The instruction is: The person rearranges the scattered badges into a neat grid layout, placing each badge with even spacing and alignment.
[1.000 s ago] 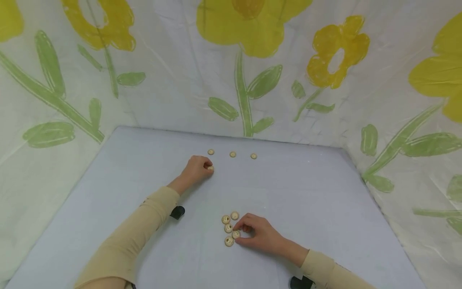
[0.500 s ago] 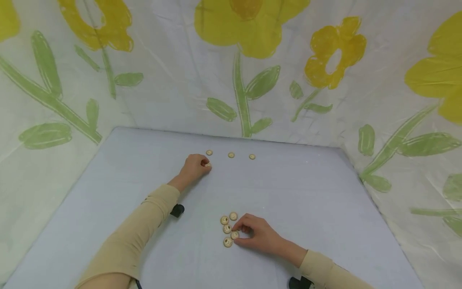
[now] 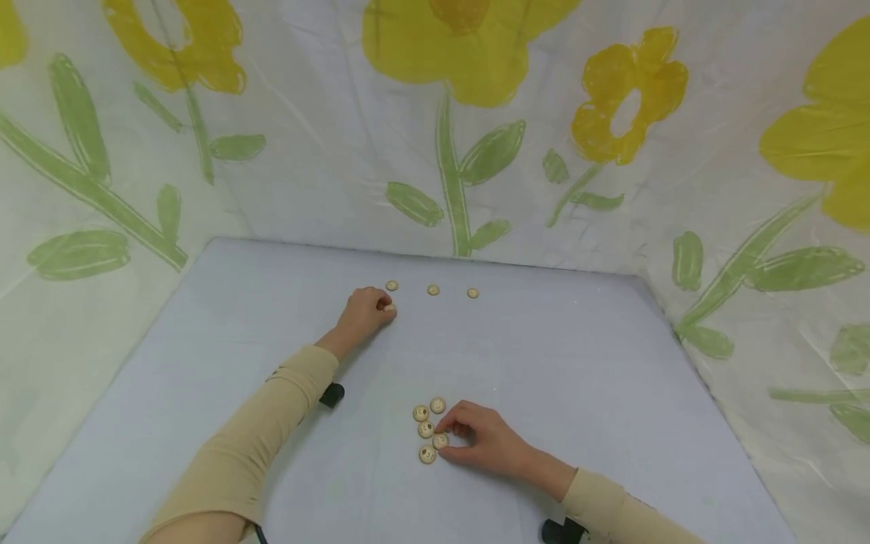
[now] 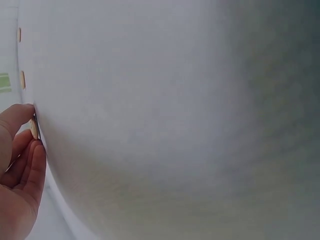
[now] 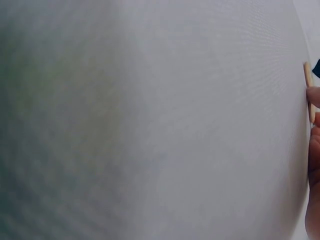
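Note:
In the head view, my left hand (image 3: 363,311) is at the far left-centre of the table and pinches a small round wooden disc (image 3: 390,307) between thumb and fingers, just in front of a back-row disc (image 3: 392,285). The left wrist view shows that pinched disc (image 4: 34,128) edge-on at the fingertips. Nearer the body, my right hand (image 3: 492,440) holds another pale disc (image 3: 440,441) by its edges, thumb on the near side. Beside it lies a loose cluster of face-printed discs (image 3: 425,429), some with a dark eye patch. Only fingers and a disc edge (image 5: 307,75) show in the right wrist view.
Two more discs, a middle one (image 3: 433,289) and a right one (image 3: 473,292), continue the spaced back row. A pale cloth-covered table (image 3: 578,363) ends at a curtain (image 3: 326,166) painted with yellow flowers. Black wrist devices hang under both sleeves.
My left hand has slid its disc a little toward the back row, closer to the leftmost disc there. The right hand and the cluster keep their places; the head view has shifted slightly.

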A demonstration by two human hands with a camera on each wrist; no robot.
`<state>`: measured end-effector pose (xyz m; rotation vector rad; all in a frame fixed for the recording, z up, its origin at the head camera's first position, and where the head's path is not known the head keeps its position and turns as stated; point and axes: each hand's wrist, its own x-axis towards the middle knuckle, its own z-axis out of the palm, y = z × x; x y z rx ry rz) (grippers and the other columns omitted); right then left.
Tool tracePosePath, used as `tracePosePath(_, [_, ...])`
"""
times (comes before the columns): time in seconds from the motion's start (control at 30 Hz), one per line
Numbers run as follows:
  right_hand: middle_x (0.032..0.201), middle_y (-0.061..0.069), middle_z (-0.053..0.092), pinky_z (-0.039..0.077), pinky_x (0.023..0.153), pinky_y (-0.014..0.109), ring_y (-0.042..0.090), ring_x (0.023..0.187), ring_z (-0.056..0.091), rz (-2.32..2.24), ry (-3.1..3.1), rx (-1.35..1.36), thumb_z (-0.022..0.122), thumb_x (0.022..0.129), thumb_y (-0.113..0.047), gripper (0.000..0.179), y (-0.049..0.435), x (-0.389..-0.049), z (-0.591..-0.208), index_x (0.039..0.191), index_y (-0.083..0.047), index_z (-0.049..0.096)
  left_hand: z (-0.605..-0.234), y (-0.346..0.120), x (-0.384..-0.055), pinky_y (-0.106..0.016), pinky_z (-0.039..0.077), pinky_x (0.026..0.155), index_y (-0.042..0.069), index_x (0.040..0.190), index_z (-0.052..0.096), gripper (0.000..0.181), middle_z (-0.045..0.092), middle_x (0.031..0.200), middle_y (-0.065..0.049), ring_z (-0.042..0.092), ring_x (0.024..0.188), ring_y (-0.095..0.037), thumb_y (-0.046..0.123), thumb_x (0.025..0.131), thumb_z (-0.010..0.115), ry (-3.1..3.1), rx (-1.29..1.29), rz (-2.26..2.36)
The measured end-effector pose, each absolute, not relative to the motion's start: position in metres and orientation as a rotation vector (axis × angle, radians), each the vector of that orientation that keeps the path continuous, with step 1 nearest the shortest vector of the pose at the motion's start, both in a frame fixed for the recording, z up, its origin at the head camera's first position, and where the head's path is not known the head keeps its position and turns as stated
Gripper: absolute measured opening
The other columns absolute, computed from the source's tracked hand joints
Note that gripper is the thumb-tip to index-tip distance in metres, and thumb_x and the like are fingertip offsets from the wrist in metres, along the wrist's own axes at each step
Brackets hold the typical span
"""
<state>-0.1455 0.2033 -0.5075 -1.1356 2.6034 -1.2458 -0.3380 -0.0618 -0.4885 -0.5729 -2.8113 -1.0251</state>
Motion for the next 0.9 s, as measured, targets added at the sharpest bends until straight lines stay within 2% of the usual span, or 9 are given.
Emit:
tracePosePath(0.37, [0.096, -0.009, 0.06, 0.048, 0.074, 0.02, 0.006, 0.084, 0.054, -1.237, 2.593, -1.138, 0.078, 0.084, -0.017, 0.023, 0.2031, -0.1451, -0.5075, 0.104, -0.018, 0.066, -0.4863, -0.0611, -0.3338, -0.041, 0.05, 0.08, -0.007, 0.099, 0.07, 0.021, 0.067, 0.089, -0.014, 0.06, 0.085, -0.026, 0.009, 0.085, 0.07, -2.853, -0.501, -1.042])
tracePosePath(0.67, [0.095, -0.009, 0.059, 0.048, 0.073, 0.02, 0.007, 0.083, 0.054, -1.233, 2.59, -1.123, 0.078, 0.083, -0.016, 0.025, 0.202, -0.1444, -0.505, 0.105, -0.017, 0.066, -0.4883, -0.0631, -0.3294, -0.042, 0.049, 0.085, -0.006, 0.108, 0.067, 0.031, 0.065, 0.1, -0.017, 0.06, 0.094, -0.029, 0.016, 0.087, 0.072, -2.86, -0.46, -1.154])
tracePosePath(0.9, [0.096, -0.009, 0.059, 0.048, 0.074, 0.02, 0.005, 0.084, 0.053, -1.218, 2.6, -1.124, 0.078, 0.084, -0.017, 0.024, 0.2027, -0.1444, -0.5062, 0.104, -0.018, 0.066, -0.4897, -0.0643, -0.3275, -0.042, 0.049, 0.085, -0.005, 0.11, 0.066, 0.031, 0.065, 0.101, -0.016, 0.06, 0.095, -0.028, 0.017, 0.088, 0.072, -2.834, -0.453, -1.2])
